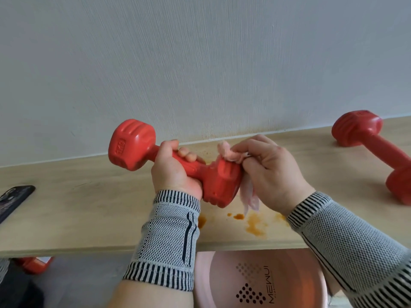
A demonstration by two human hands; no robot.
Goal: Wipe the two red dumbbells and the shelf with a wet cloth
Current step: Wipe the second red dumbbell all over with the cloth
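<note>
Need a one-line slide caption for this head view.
Left hand grips a red dumbbell while right hand wipes it with pink cloth.

The left hand [175,172] grips a red plastic dumbbell [171,162] above the pale wooden shelf [77,210]; the right hand [269,172] presses a pink cloth [231,154] on its near head.

phone [13,200] far left | pink basin [255,281] below | orange stains [255,225] near front edge

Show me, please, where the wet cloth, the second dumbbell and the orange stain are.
wet cloth [231,153]: head view, bunched part above the held dumbbell's head.
second dumbbell [381,147]: head view, its handle.
orange stain [255,225]: head view, largest smear on the shelf.
</note>
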